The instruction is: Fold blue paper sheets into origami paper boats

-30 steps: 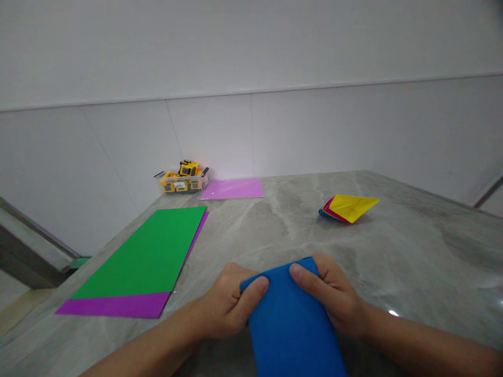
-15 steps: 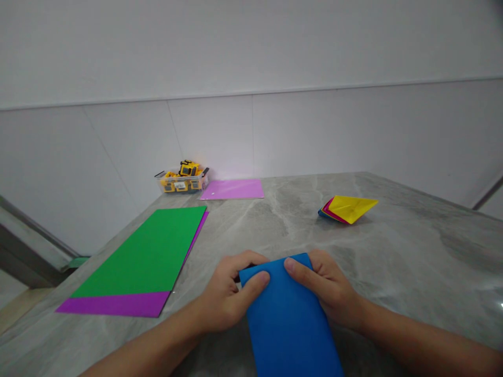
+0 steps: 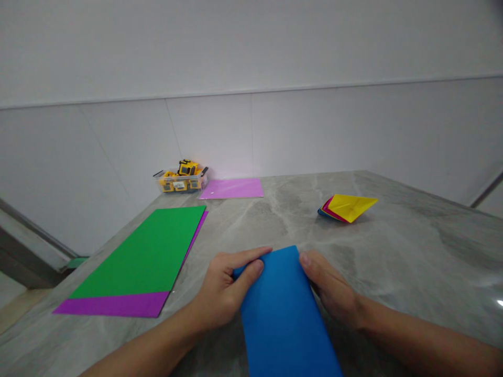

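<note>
A folded sheet of blue paper [image 3: 285, 309] is held up off the near part of the table, its lower end cut off by the bottom of the view. My left hand [image 3: 230, 285] pinches its top left corner, thumb on the front and fingers behind. At the upper right edge is my right hand [image 3: 332, 285], its thumb against the paper's side and its other fingers mostly hidden behind.
Green paper [image 3: 141, 251] lies over purple paper [image 3: 113, 305] at the left. Farther back are a pink sheet [image 3: 236, 188] and a clear box [image 3: 181, 183] of yellow toy vehicles. A folded yellow, pink and blue paper piece [image 3: 349, 208] rests at the right on the grey table [image 3: 412, 262].
The blue paper has shifted slightly left and up. My right thumb has slid from the paper's front face to its right edge; my left hand keeps its pinch.
</note>
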Available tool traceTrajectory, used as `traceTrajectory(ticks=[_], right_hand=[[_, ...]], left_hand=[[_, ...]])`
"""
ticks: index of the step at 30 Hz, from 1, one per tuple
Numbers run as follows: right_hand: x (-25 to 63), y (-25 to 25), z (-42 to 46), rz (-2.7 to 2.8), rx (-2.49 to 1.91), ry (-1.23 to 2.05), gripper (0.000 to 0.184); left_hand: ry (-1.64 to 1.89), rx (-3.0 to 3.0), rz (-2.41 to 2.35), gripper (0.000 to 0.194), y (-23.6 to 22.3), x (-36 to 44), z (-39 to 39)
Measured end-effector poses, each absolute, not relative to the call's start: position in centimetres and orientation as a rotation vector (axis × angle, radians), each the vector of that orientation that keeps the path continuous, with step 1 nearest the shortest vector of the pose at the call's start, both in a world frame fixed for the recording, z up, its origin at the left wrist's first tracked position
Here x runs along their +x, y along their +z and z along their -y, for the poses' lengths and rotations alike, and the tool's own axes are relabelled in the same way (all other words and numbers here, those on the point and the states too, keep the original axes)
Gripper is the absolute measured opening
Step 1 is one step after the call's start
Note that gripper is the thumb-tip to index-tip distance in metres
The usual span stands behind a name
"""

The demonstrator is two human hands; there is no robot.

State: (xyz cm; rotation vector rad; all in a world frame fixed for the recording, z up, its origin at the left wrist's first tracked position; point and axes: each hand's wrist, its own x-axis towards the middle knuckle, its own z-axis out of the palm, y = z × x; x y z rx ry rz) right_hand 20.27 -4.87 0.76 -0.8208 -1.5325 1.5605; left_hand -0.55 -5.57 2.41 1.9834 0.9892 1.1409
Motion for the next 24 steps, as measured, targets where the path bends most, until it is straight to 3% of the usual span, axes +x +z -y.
traceTrajectory(ticks=[6,12,24], right_hand=[[20.3,0.9,5.4,1.615,-0.851,1.474,0.057],[20.3,1.5,5.8,1.746,-0.874,0.951,0.055],[20.2,2.3,5.8,1.987,-0.726,0.593,0.055]], left_hand=[[1.113,2.031,-0.87,0.029,2.4,-0.5,6.0],[1.133,2.097,-0.849,0.029,1.8,-0.6,6.1],[1.231,2.262,-0.793,0.027,2.6,-0.4,6.7]])
